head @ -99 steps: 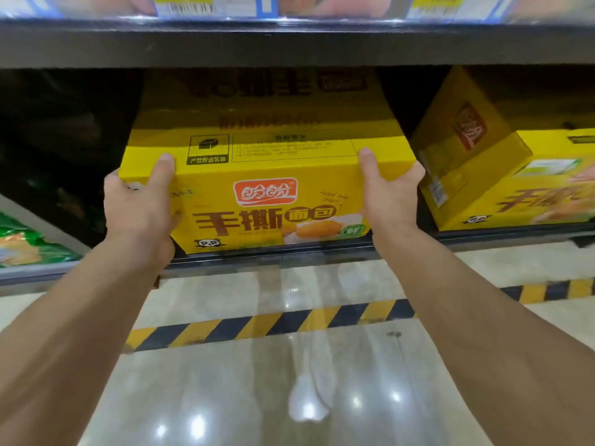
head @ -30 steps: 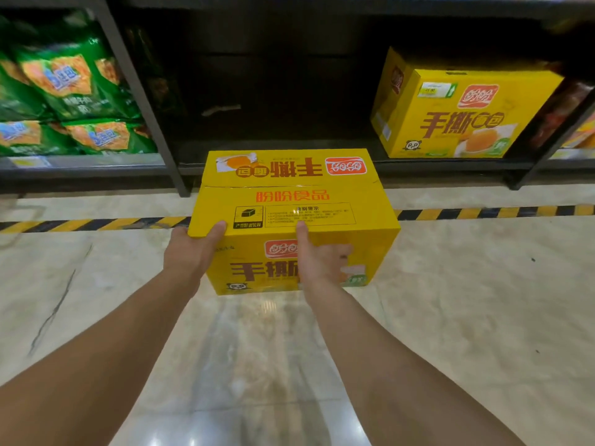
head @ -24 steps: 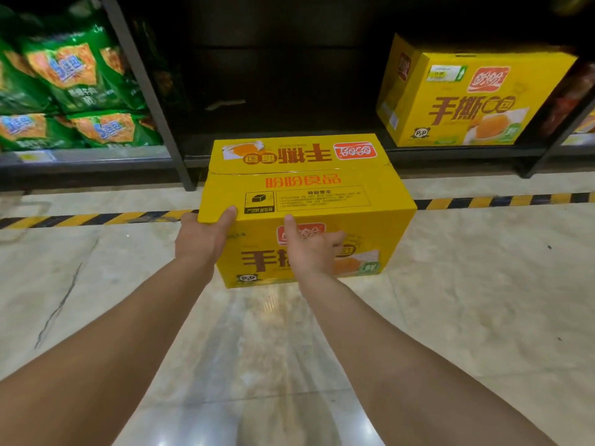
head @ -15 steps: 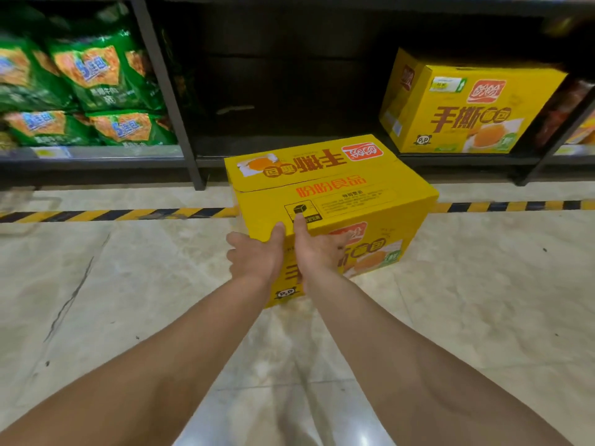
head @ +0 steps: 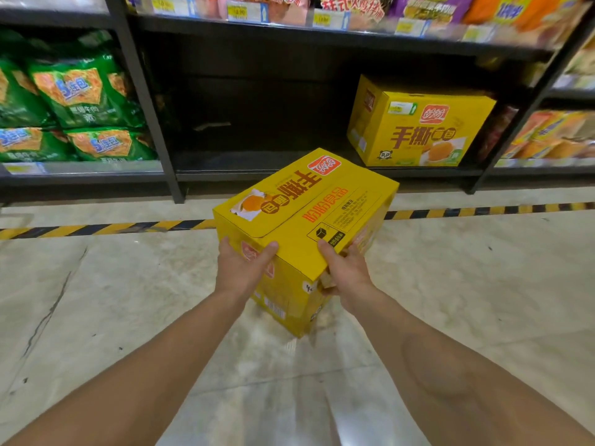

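Before the shelf, my left hand and right hand clamp the skewed yellow carton. I judge this the carrying step; next comes a level set-down.

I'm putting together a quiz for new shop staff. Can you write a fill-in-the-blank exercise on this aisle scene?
1. The left hand and right hand both grip a carton whose colour is ____.
2. Counting the shelf carton, ____ such cartons are in view.
3. The snack bags on the left shelves are mostly ____.
4. The floor tape is striped yellow and ____.
Missing words: yellow; two; green; black.
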Motion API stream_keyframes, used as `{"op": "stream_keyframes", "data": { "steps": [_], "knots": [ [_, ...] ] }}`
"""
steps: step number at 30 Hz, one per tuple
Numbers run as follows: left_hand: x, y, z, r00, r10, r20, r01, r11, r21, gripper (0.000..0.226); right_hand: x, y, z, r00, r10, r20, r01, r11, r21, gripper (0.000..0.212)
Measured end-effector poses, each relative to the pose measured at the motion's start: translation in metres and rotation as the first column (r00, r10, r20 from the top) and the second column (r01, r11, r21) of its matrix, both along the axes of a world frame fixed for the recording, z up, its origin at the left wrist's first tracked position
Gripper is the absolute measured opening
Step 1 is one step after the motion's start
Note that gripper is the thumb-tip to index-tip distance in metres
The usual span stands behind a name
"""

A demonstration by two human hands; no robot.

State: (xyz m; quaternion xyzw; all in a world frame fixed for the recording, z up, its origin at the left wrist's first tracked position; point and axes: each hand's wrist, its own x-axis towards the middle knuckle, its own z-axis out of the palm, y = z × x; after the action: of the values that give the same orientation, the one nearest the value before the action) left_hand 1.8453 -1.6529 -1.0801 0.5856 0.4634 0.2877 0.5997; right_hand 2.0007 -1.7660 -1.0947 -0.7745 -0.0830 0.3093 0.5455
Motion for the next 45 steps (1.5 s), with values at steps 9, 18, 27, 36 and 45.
{"op": "stream_keyframes", "data": {
  "steps": [9,18,27,36,45],
  "knots": [
    [-0.024,0.033,0.003,0.995,-0.101,-0.002,0.101,0.993,0.053,0.109,0.007,-0.033,0.028,0.990,0.120,-0.079,-0.115,0.991,0.064,0.026],
    [-0.009,0.004,-0.003,0.991,0.045,-0.126,-0.023,0.985,0.173,0.109,-0.008,-0.048,0.016,0.985,-0.084,-0.147,0.050,0.973,-0.224,0.085],
    [0.019,-0.049,-0.002,0.957,0.082,-0.279,-0.045,0.989,0.138,0.104,-0.011,-0.070,0.018,0.930,-0.270,-0.251,0.267,0.963,-0.046,0.069],
    [0.020,-0.050,-0.010,0.964,-0.221,-0.145,0.213,0.974,-0.073,0.070,0.024,-0.100,0.022,0.933,-0.290,-0.212,0.304,0.952,0.037,0.055],
    [0.042,-0.094,-0.016,0.978,-0.184,-0.099,0.181,0.983,-0.041,0.049,-0.022,-0.056,0.003,0.904,-0.345,-0.251,0.359,0.933,0.011,0.137]
  ]
}}
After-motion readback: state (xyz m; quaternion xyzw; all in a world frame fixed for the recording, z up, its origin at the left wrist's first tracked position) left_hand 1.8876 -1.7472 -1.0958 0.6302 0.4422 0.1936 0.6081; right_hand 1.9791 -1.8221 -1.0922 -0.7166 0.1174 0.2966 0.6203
